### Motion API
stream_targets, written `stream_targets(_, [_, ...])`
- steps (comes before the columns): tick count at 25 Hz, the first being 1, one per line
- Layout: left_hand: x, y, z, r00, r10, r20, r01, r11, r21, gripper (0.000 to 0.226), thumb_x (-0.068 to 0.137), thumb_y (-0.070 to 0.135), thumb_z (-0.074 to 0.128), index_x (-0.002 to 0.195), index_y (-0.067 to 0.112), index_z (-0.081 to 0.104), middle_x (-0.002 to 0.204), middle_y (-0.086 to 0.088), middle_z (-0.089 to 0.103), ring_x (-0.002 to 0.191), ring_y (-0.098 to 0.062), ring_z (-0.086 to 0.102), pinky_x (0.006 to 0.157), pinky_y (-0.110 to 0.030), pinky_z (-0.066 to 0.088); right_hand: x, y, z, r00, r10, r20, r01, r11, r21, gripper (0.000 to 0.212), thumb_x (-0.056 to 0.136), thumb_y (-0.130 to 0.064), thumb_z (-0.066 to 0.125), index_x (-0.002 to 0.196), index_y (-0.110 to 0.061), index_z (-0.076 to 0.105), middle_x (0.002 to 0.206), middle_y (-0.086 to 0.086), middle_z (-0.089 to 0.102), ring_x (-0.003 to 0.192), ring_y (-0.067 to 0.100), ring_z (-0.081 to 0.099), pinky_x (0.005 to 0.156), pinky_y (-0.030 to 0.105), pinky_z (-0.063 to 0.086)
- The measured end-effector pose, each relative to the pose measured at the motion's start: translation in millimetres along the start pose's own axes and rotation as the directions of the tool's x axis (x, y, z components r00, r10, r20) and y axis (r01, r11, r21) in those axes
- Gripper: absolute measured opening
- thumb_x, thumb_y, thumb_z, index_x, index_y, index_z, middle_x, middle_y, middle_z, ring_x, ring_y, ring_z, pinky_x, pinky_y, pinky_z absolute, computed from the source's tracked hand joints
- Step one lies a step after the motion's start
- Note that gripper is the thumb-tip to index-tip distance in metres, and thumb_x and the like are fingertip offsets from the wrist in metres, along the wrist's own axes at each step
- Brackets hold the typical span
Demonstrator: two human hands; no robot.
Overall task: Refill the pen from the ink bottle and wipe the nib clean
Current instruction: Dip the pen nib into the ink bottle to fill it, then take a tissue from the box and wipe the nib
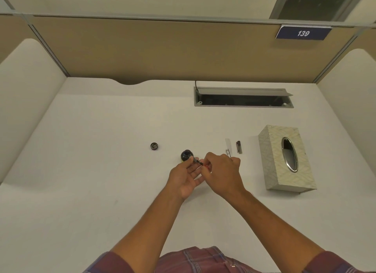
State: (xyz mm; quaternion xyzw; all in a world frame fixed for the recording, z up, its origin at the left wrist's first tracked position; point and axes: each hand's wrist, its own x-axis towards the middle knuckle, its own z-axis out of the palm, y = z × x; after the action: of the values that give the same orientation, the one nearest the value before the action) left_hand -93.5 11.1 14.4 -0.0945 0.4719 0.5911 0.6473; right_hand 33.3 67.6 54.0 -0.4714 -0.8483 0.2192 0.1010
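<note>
Your left hand (pixel 186 176) pinches the pen (pixel 197 161) beside the ink bottle (pixel 185 154); fingers of your right hand (pixel 222 172) curl round its rear.

Soft, even light from overhead keeps the white tabletop (pixel 101 130) bright and uniformly lit. Only a faint, diffuse shadow lies along the near edge of the tissue box (pixel 270 162), whose metal ring carries a small glint. Wide-angle distortion bows the partition (pixel 162 49) toward the corners. The pen (pixel 197 161) looks small and slightly soft.
</note>
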Motion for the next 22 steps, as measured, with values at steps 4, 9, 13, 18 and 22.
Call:
stream_targets(4, [2,-3,-1,1.000,0.012,-0.016,-0.011,1.000,0.022,0.021,0.111,0.022,0.061,0.102,0.008,0.074,0.095,-0.011,0.083,0.078,-0.025,0.085,0.078,-0.045,0.062,-2,4,0,1.000,0.013,0.011,-0.013,1.000,0.003,0.006,0.092,-0.028,0.057,0.093,-0.030,0.062,0.077,-0.009,0.069,0.084,0.016,0.062,0.088,0.038,0.030])
stream_targets(9, [6,-9,-3,0.997,0.021,-0.070,-0.017,0.998,0.058,0.021,0.109,0.022,0.063,0.097,0.010,0.075,0.093,-0.008,0.085,0.081,-0.022,0.082,0.073,-0.041,0.064,-4,11,1,0.989,0.100,0.109,-0.102,0.995,0.013,0.012,0.095,-0.043,0.054,0.096,-0.033,0.059,0.078,-0.009,0.072,0.086,0.016,0.067,0.085,0.038,0.031])
stream_targets(13, [7,-20,-2,0.994,0.056,-0.094,-0.045,0.993,0.107,0.019,0.106,0.020,0.068,0.094,0.008,0.077,0.095,-0.012,0.085,0.082,-0.023,0.085,0.076,-0.040,0.066,-8,21,-1,0.981,0.115,0.157,-0.116,0.993,-0.003,0.015,0.099,-0.045,0.054,0.101,-0.031,0.060,0.086,-0.009,0.075,0.089,0.016,0.068,0.093,0.040,0.038])
stream_targets(18, [3,-32,10,0.978,0.192,-0.084,-0.170,0.962,0.215,0.016,0.097,0.018,0.081,0.100,0.002,0.083,0.104,-0.020,0.084,0.085,-0.028,0.083,0.091,-0.046,0.068,-16,32,-9,0.977,0.122,0.173,-0.132,0.990,0.049,0.017,0.100,-0.043,0.055,0.104,-0.029,0.064,0.092,-0.008,0.076,0.094,0.018,0.068,0.094,0.041,0.046])
stream_targets(22, [-3,-43,31,0.959,0.279,-0.047,-0.255,0.925,0.282,0.025,0.096,0.020,0.083,0.104,-0.004,0.082,0.104,-0.022,0.084,0.084,-0.030,0.081,0.097,-0.047,0.067,-27,44,-20,0.981,0.127,0.144,-0.150,0.975,0.163,0.016,0.101,-0.040,0.059,0.100,-0.026,0.066,0.089,-0.008,0.075,0.086,0.018,0.069,0.093,0.043,0.052])
